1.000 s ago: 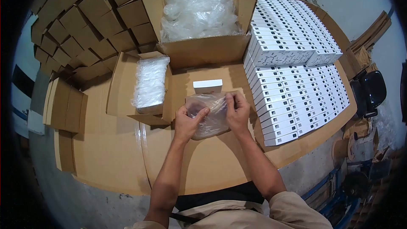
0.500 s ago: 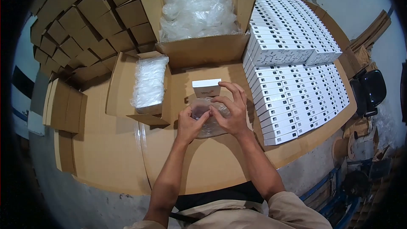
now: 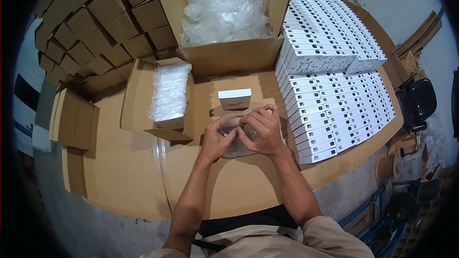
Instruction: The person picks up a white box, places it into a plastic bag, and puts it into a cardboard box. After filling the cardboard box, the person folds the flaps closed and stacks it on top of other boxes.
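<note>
A clear plastic bag is pinched between my two hands, low over the cardboard-covered table. My left hand grips its left edge with thumb and fingers together. On the other side, my right hand closes on the bag's edge, its fingers curled in and its thumb near the left thumb. Just beyond the hands a small white box with a small reddish mark stands upright on the cardboard, touched by neither hand.
An open carton at left holds a row of plastic-wrapped packs. Behind, a large carton is heaped with clear bags. Stacked white boxes fill the right side; folded brown cartons rise at back left.
My right fingers have come away from the white box and curled down onto the bag. The white box stays standing in its place. My left hand has barely moved.
</note>
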Demonstrator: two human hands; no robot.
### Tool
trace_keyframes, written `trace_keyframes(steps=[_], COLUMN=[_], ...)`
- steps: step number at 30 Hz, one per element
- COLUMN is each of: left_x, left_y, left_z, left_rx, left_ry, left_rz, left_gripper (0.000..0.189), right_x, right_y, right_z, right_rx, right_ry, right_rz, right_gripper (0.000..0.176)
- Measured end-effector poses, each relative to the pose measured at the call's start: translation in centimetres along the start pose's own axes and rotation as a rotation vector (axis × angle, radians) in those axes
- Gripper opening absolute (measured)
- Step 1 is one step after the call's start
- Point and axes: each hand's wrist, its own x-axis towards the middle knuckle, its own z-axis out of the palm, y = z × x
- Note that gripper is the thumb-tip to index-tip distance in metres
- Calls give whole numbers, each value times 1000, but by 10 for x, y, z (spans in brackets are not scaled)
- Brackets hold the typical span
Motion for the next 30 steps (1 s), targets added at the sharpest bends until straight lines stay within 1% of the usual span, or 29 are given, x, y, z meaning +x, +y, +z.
trace_keyframes(steps=[1, 4, 7, 10, 13, 16, 19, 22, 25, 28, 30], left_x=[1, 1, 3, 2, 2, -2, -2, -2, 0, -1, -1], left_y=[1, 5, 4, 2, -11, -15, -9, 4, -4, -13, -9], left_z=[0, 1, 3, 4, -2, -6, -7, -8, -9, -9, -7], left_rx=[-6, -46, -27, -30, 9, 139, 98, 169, 165, 180, 121], left_ry=[-45, -55, -2, 15, -70, -144, -172, -176, -208, -155, -139], left_rz=[45, 79, 120, 91, 41, -123, -156, -91, -128, -82, -102], left_gripper=[42, 48, 52, 53, 49, 44, 42, 43, 34, 36, 43], right_x=[0, 0, 0, -3, -3, -4, -8, -9, 0, 16, 28], right_y=[0, 0, -1, 1, -1, 0, 2, 5, 7, -3, -14], right_z=[1, 3, 3, 4, 5, 7, 9, 12, 3, -13, -28], right_rx=[26, 37, 75, 65, 94, 104, 110, 122, 91, 167, 147], right_ry=[-2, 18, 16, -12, 29, 38, 53, 53, -43, -165, -341], right_rz=[0, -33, -30, -9, 6, 31, 44, 73, 62, 108, 202], right_gripper=[19, 20, 19, 17, 16, 15, 15, 17, 18, 19, 19])
